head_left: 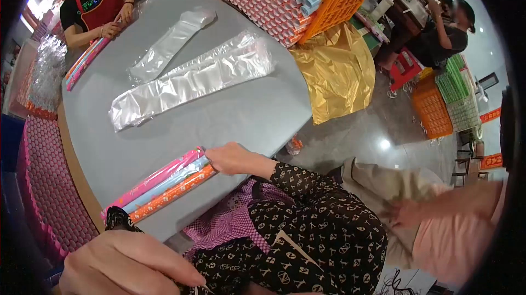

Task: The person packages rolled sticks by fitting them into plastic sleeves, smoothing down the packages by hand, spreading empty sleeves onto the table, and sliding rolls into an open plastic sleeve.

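My right hand point(233, 158), in a black patterned sleeve, is closed at the right ends of a row of printed tubes on the table. The row has a pink tube point(159, 177), a light blue tube point(164, 186) and an orange tube point(172, 192), lying side by side. Close to the camera at lower left is my left hand point(123, 265), its fingers curled together; anything inside them is hidden. Farther up the table lie a stack of clear plastic sleeves point(192, 84) and a smaller stack of clear sleeves point(172, 45).
Many tubes point(263, 4) are piled at the table's far edge beside an orange crate point(348, 1). Gold sheeting point(342, 73) hangs at the right. A co-worker's hands point(112, 29) hold tubes at upper left. Another person's hand point(405, 213) is close on my right.
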